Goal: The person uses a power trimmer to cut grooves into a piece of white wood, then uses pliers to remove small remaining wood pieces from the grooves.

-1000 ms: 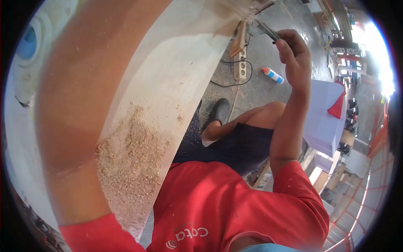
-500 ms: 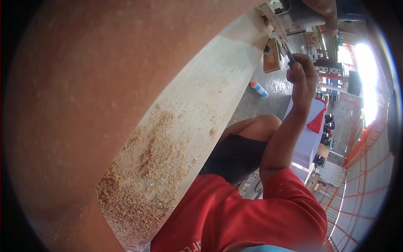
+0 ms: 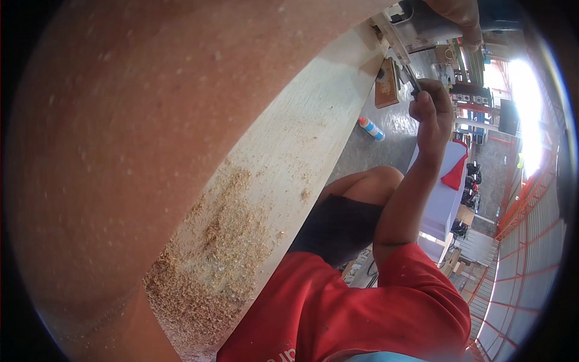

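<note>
My left arm (image 3: pixel 145 133), flecked with dust, fills the upper left and runs out past the top edge. A partly cut-off hand (image 3: pixel 458 15), apparently my left hand, lies by a grey tool (image 3: pixel 416 27) with a pale base; its grip is hidden. Below that tool, my right hand (image 3: pixel 431 111) is closed, thumb against fingers, around a slim metal bar (image 3: pixel 412 78) with a dark end. The bar reaches up toward the tool's base. Under my left arm lies a long pale wooden board (image 3: pixel 313 96), with sawdust (image 3: pixel 211 271) heaped on its near part.
A brown wooden block (image 3: pixel 386 87) sits beside the board's far end. On the grey floor is a blue-and-white bottle (image 3: pixel 371 129) with a red cap. Farther right, a red cloth (image 3: pixel 455 174) lies on a white table (image 3: pixel 435 199). Shelving and a corrugated wall line the right side.
The grey tool, the slim bar and the brown block appear slightly farther left. My right hand has shifted a little with the bar, its grip unchanged.
</note>
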The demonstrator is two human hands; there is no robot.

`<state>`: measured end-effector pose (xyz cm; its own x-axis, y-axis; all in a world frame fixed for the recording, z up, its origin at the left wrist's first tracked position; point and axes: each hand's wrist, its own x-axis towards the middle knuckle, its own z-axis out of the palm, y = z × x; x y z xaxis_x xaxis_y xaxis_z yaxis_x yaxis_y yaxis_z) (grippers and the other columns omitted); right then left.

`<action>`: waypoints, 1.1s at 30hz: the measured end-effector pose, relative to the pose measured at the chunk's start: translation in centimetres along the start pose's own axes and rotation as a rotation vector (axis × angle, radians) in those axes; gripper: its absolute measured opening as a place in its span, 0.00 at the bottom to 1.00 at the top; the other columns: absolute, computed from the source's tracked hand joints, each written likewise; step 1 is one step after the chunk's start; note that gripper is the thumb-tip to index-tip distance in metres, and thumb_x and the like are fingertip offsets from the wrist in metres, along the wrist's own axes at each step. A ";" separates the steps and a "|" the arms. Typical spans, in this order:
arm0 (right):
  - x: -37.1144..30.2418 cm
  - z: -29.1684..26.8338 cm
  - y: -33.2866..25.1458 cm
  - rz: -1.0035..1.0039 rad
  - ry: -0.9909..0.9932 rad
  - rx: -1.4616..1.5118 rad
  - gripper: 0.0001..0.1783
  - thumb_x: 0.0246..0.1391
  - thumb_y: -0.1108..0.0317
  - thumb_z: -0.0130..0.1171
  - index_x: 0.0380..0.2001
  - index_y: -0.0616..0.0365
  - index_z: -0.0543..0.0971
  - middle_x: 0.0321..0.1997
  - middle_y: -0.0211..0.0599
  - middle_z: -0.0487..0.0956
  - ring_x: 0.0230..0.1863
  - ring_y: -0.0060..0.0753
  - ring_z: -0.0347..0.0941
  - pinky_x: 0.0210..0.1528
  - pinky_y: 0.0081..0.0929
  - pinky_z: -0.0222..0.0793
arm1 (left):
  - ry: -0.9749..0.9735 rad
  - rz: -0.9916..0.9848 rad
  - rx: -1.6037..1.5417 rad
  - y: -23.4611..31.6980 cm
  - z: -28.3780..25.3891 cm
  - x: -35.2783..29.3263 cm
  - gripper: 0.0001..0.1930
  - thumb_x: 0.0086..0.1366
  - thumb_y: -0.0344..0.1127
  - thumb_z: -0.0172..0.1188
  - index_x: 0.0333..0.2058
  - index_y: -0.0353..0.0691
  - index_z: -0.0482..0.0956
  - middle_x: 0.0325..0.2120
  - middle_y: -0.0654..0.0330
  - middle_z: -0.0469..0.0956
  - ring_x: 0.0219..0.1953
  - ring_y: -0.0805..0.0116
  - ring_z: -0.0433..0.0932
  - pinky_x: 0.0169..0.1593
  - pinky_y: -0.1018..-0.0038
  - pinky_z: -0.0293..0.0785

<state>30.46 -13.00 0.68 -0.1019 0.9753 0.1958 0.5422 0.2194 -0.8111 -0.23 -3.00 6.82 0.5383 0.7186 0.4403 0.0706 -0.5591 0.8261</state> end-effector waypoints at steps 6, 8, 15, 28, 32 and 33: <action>-0.5 0.2 0.0 0.015 0.021 0.012 0.17 0.63 0.64 0.67 0.49 0.64 0.79 0.32 0.25 0.76 0.26 0.12 0.63 0.27 0.16 0.57 | -0.025 0.002 0.001 0.3 0.2 0.6 0.28 0.55 0.44 0.75 0.48 0.28 0.82 0.39 0.43 0.85 0.43 0.54 0.84 0.50 0.64 0.78; -1.0 0.2 0.5 0.010 0.049 0.050 0.20 0.62 0.65 0.68 0.52 0.64 0.78 0.34 0.27 0.76 0.27 0.14 0.66 0.29 0.16 0.61 | -0.036 0.006 -0.002 0.4 0.4 1.2 0.28 0.55 0.43 0.75 0.48 0.28 0.82 0.39 0.43 0.85 0.43 0.54 0.84 0.50 0.64 0.78; -4.2 5.1 2.5 0.052 0.329 0.770 0.26 0.65 0.65 0.65 0.61 0.64 0.71 0.43 0.38 0.79 0.38 0.29 0.78 0.38 0.32 0.79 | 0.013 0.044 0.031 1.0 0.9 1.9 0.28 0.54 0.43 0.75 0.48 0.27 0.82 0.40 0.42 0.85 0.43 0.53 0.84 0.50 0.64 0.78; -3.5 11.6 1.2 0.124 0.490 1.332 0.22 0.77 0.51 0.40 0.46 0.57 0.75 0.39 0.37 0.77 0.35 0.32 0.75 0.35 0.36 0.73 | 0.015 -0.055 -0.076 2.0 2.2 3.2 0.34 0.56 0.42 0.77 0.57 0.33 0.73 0.44 0.54 0.79 0.47 0.61 0.79 0.54 0.65 0.75; -3.1 10.9 1.2 0.196 0.428 1.497 0.19 0.77 0.52 0.40 0.40 0.55 0.73 0.30 0.27 0.68 0.29 0.26 0.65 0.32 0.30 0.64 | -0.014 -0.227 -0.061 2.9 2.4 3.7 0.35 0.54 0.49 0.78 0.54 0.30 0.78 0.41 0.50 0.83 0.44 0.59 0.82 0.52 0.65 0.75; -3.0 11.0 1.2 0.229 0.382 1.585 0.18 0.76 0.53 0.40 0.38 0.54 0.72 0.28 0.24 0.64 0.27 0.24 0.61 0.31 0.27 0.61 | -0.025 -0.222 -0.050 2.2 2.3 3.6 0.35 0.54 0.49 0.78 0.54 0.30 0.78 0.41 0.50 0.83 0.44 0.59 0.82 0.52 0.65 0.75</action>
<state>22.26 -15.41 -6.97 0.1848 0.9796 -0.0792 -0.8493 0.1186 -0.5144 3.85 -2.58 9.42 0.5348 0.8108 0.2379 0.1481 -0.3671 0.9183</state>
